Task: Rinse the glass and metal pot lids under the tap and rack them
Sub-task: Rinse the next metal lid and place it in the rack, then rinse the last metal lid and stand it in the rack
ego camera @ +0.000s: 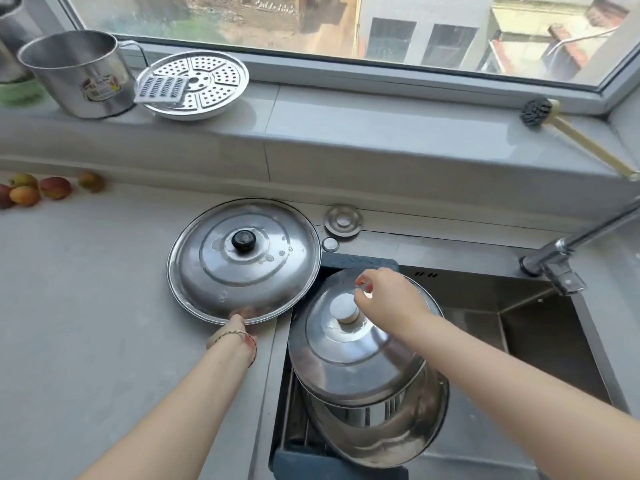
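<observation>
A large flat metal lid with a black knob (244, 261) lies on the counter, its right edge over the sink's corner. My left hand (239, 323) grips its near rim, fingers tucked under the edge. A domed metal lid with a steel knob (346, 351) leans in the dark drain rack (304, 459) set in the sink's left side, over another round steel piece (384, 441). My right hand (384, 296) hovers over the domed lid's far edge. Its fingers are loosely curled, with nothing visible between them. No glass lid is clearly visible.
The tap (568, 251) reaches in from the right over the steel sink (554, 341). On the window sill stand a steel mug (79, 74), a steamer plate with a grater (194, 84) and a brush (540, 112). Several fruits (38, 190) lie far left.
</observation>
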